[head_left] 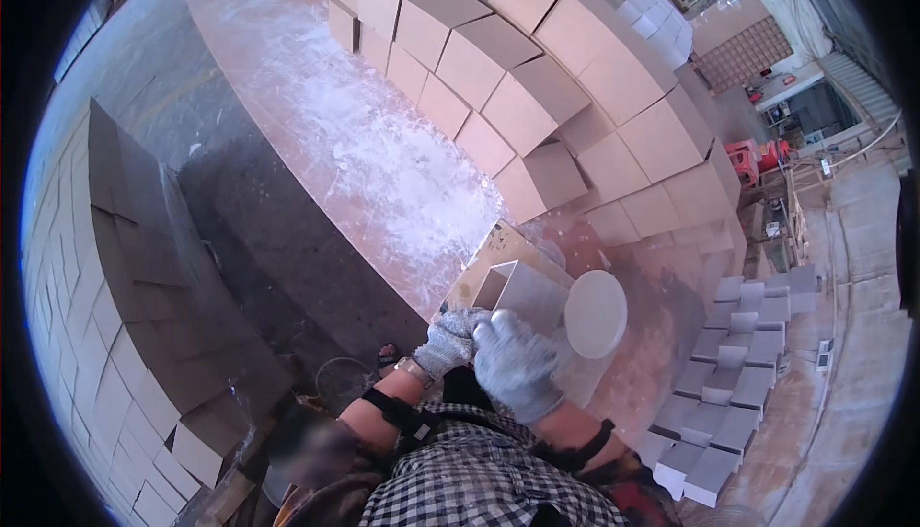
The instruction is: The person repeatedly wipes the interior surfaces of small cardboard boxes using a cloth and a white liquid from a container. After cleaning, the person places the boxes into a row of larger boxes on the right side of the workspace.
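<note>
Seemingly handling an open box (539, 299) on the worktop (359, 163), with fingers of left hand (448, 345) and right hand (516, 362) curled at its near edge; cannot tell how tightly, or whether gripping anything. Calls next for steadying it, minding the disc (596, 314) just right and stacked boxes (517, 96) beyond, with more room up-left.

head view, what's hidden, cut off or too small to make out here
All in the head view:
Left hand: fingertips hidden by the gloved right hand, so its grip can't be told.
Open box: most of the inside hidden by its own walls.
Stacked boxes on the left: outer part cut off by the dark fisheye rim.
Things in the far opening: too small to identify.
</note>
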`<state>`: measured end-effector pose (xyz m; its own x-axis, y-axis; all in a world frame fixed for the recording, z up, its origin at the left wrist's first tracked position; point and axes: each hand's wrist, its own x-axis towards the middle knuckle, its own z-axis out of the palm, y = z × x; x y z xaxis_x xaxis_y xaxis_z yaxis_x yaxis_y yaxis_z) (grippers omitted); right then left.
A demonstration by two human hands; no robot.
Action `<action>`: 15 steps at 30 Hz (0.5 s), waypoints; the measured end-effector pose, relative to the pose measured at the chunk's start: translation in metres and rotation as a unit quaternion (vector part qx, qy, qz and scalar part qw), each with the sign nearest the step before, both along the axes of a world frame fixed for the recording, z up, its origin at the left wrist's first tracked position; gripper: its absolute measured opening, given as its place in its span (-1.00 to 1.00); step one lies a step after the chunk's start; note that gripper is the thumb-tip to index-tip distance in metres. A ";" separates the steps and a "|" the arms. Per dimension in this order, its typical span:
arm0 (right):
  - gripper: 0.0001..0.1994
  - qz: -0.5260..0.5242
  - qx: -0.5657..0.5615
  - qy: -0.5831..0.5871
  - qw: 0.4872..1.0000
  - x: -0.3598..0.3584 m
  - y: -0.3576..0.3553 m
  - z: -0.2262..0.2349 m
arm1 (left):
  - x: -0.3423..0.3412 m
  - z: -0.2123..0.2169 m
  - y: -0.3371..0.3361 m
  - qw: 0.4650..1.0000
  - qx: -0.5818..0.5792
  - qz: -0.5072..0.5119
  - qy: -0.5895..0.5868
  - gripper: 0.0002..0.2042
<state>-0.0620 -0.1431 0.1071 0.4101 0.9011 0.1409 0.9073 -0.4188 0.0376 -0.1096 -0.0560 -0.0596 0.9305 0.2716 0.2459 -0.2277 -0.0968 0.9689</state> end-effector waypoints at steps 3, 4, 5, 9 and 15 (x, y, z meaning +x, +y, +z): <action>-0.88 -0.046 0.059 -0.058 0.996 0.062 0.011 -0.021 | 0.002 0.001 -0.004 0.985 0.163 0.048 0.035 -0.77; -0.88 -0.051 0.057 -0.061 0.995 0.081 0.012 -0.019 | 0.004 0.016 -0.002 0.982 0.170 0.009 0.076 -0.75; -0.92 -0.048 0.058 -0.056 0.996 0.096 0.020 -0.019 | 0.002 0.022 0.002 0.976 0.179 -0.024 0.123 -0.72; -0.90 -0.025 0.038 -0.041 0.998 0.041 0.004 -0.006 | -0.002 0.003 0.002 0.972 0.212 0.020 0.097 -0.76; -0.85 -0.095 0.059 -0.008 0.994 0.042 -0.046 0.001 | -0.001 0.026 0.001 0.964 0.227 0.019 0.138 -0.69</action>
